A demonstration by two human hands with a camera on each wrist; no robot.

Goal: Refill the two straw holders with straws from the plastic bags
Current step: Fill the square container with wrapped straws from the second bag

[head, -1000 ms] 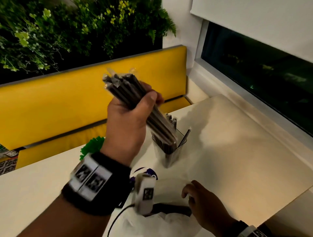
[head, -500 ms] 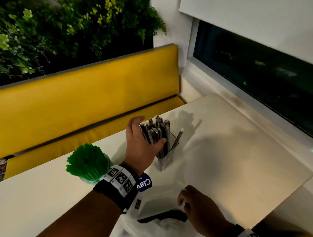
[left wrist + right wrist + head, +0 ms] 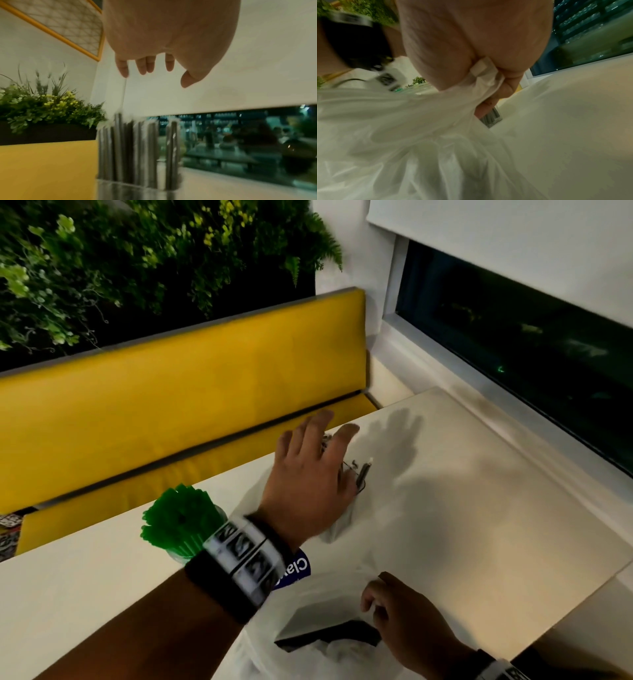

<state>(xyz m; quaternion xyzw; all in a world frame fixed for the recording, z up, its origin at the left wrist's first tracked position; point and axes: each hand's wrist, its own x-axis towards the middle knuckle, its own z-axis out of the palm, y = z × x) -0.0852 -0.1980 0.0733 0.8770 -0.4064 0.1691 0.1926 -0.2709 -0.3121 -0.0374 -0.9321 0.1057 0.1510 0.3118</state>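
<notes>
Right hand (image 3: 400,614), nearest camera, pinches gathered rim of white plastic bag (image 3: 329,594), dark bundle showing in bag mouth. Beyond bag, left hand (image 3: 308,474) spread, fingers straight, empty, above clear holder (image 3: 137,189) packed with dark wrapped straws (image 3: 135,146). Left of bag, second holder crammed with green straws (image 3: 181,522). Judged step: dark bundle just seated; next move, dip into bag for more. Clear holder mostly hidden behind left hand; wrist views blurred.

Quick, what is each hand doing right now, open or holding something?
Left hand: open, fingers spread above the dark straws, holding nothing.
Right hand: fingers pinch the white plastic bag.
</notes>
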